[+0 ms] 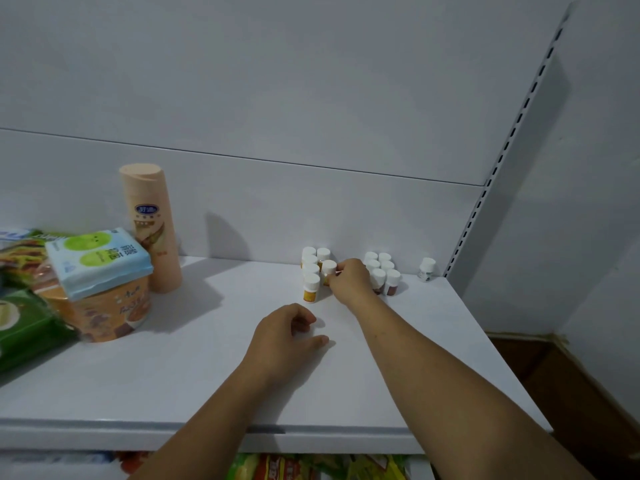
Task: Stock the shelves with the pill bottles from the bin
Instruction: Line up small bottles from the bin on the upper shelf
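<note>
White shelving is filling the view, with a flat shelf [207,375] running under a plain back panel and a slotted upright [502,161] climbing the right side. The right hand [349,280] is reaching to the back of the shelf and hiding the gap between two groups of pill bottles, so their full count is not showing. Its fingertips are pinching a bottle [329,268] at the right edge of the left group [310,263]; only the white cap and a sliver of yellow label are showing. The front bottle [311,288] of that group is showing a white cap over a yellow-orange label, its print too small to read. The right group [384,271] is wearing white caps over darker brownish labels. A lone bottle [426,269] is standing apart near the upright. The left hand [287,337] is resting on the shelf nearer the camera, fingers loosely curled and holding nothing. At left, a tall peach bottle [152,226], a cup [104,310] carrying a wipes pack [98,261], and a green pack [24,323] are being cut off by the frame edge. Below, colourful packets [311,467] are peeking out, mostly hidden.
</note>
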The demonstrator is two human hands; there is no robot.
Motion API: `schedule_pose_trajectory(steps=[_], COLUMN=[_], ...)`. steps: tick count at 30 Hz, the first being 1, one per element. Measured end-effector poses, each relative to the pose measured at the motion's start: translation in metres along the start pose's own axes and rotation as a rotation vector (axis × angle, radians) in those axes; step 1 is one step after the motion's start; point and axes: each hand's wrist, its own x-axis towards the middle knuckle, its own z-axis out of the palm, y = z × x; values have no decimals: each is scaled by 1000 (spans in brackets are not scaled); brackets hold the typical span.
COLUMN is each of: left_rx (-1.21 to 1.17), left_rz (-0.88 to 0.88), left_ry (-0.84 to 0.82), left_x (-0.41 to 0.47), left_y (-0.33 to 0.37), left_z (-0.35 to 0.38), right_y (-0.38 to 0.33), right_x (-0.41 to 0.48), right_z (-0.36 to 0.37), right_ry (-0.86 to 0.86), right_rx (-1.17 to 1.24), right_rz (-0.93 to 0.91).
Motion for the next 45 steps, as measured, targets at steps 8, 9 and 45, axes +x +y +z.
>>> schedule_pose_trajectory(steps=[8,9,45], left_rx=[40,43,197], left_rz=[29,30,58], left_ry=[-13,-14,-137], left_x=[3,3,6], left_y=[-3,-2,5], left_z=[-1,-1,-7], right_y=[1,2,38], right_x=[8,8,-142], right_z=[6,7,-60], right_ry=[8,4,-207], right_rx=[53,61,-55], right_rz=[-13,-23,-267])
